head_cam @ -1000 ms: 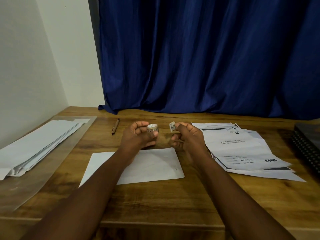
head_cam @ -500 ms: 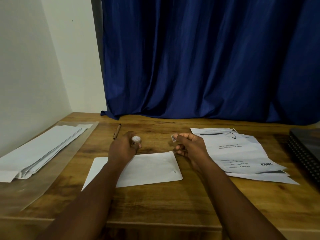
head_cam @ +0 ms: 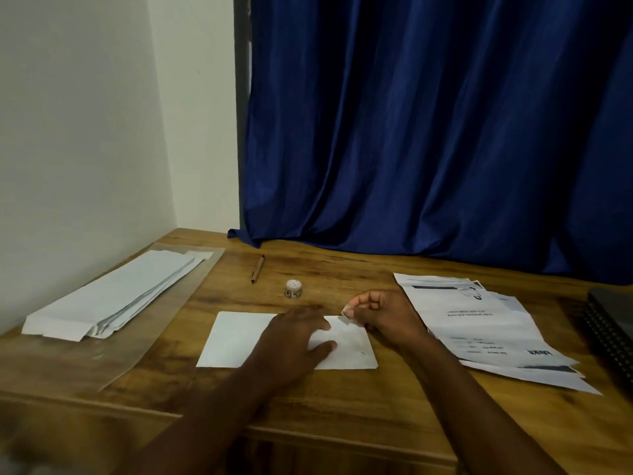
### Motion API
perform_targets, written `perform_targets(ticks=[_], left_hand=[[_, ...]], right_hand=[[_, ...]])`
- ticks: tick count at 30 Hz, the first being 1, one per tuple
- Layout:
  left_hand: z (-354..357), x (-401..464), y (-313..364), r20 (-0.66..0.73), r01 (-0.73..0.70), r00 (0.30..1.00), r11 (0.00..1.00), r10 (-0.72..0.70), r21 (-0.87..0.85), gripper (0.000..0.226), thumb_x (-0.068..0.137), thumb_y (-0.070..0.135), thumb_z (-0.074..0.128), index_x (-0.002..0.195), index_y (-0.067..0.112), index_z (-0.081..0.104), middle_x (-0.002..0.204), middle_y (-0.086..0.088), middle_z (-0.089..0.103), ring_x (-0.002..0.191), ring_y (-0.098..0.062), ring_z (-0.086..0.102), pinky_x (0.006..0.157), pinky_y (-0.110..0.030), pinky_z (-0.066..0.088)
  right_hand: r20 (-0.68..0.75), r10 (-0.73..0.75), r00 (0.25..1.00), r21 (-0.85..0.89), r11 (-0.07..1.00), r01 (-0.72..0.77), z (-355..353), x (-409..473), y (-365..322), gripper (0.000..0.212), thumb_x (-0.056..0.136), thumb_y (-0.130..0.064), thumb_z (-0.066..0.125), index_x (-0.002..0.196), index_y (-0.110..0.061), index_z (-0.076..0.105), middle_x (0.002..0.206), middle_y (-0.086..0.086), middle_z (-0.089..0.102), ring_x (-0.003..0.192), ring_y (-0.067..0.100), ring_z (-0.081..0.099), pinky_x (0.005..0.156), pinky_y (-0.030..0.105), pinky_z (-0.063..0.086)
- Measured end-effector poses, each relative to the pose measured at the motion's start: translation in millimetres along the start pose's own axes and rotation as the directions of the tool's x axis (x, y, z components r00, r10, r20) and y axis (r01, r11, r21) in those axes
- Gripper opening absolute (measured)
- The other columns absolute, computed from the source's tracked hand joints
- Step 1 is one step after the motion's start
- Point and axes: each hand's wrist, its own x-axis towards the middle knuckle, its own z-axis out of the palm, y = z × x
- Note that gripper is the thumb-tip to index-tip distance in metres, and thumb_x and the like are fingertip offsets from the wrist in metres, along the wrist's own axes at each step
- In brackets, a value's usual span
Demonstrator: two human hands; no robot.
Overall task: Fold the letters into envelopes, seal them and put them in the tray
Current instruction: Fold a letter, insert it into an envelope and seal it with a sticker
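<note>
A white envelope (head_cam: 236, 341) lies flat on the wooden table in front of me. My left hand (head_cam: 294, 341) rests on its middle with fingers spread. My right hand (head_cam: 383, 313) hovers over the envelope's right end and pinches a small piece of tape (head_cam: 346, 309) between thumb and finger. A small tape roll (head_cam: 293, 289) stands on the table behind the envelope, apart from both hands. Printed letters (head_cam: 479, 323) lie spread to the right. Sealed white envelopes (head_cam: 113, 296) are stacked in a clear tray (head_cam: 161, 334) at the left.
A brown pen (head_cam: 258, 269) lies behind the tape roll. A dark spiral notebook (head_cam: 609, 330) sits at the right edge. A blue curtain (head_cam: 428, 132) hangs behind the table, and a white wall stands at the left.
My left hand set the tape roll down on the table and moved back onto the envelope. My right hand kept the tape piece and came down over the envelope's right end.
</note>
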Motion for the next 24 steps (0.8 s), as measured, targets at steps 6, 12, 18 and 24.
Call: perform_targets(ticks=[6,12,18,24], left_hand=[[3,-3,0,-0.058,-0.013,0.998,1.000,0.012,-0.022,0.047,0.091,0.062,0.059,0.125,0.031,0.067,0.136,0.013,0.062,0.129,-0.008,0.051,0.110,-0.031,0.038],[4,-4,-1,-0.065,-0.004,0.998,1.000,0.002,-0.029,0.050,0.088,0.065,0.056,0.121,0.030,0.068,0.131,0.012,0.065,0.124,-0.009,0.055,0.108,-0.035,0.043],[4,-3,1,-0.063,0.017,0.998,1.000,-0.019,-0.026,0.049,0.089,0.062,0.059,0.127,0.031,0.063,0.134,0.011,0.063,0.126,-0.011,0.053,0.109,-0.034,0.040],[0,-4,5,-0.063,-0.024,0.998,0.998,0.020,-0.056,0.042,0.091,0.057,0.061,0.127,0.037,0.064,0.136,0.012,0.063,0.128,-0.011,0.052,0.111,-0.039,0.040]], right_hand=[[0.183,-0.015,0.983,-0.266,0.962,0.064,4,16,-15,0.006,0.087,-0.014,0.075,0.088,-0.015,0.081,0.088,0.008,0.079,0.089,0.043,0.069,0.076,0.047,0.057],[0.288,0.008,0.958,-0.381,0.918,0.107,8,27,-20,0.010,0.088,-0.008,0.073,0.087,-0.014,0.081,0.087,0.003,0.080,0.094,0.042,0.070,0.088,0.058,0.056],[0.303,0.011,0.953,-0.428,0.895,0.125,8,29,-19,0.010,0.086,-0.008,0.075,0.087,-0.017,0.080,0.088,-0.002,0.080,0.095,0.031,0.073,0.093,0.055,0.058],[0.313,0.007,0.950,-0.468,0.871,0.148,9,35,-17,0.013,0.086,-0.006,0.076,0.090,-0.018,0.080,0.087,-0.005,0.080,0.091,0.023,0.074,0.092,0.051,0.059]])
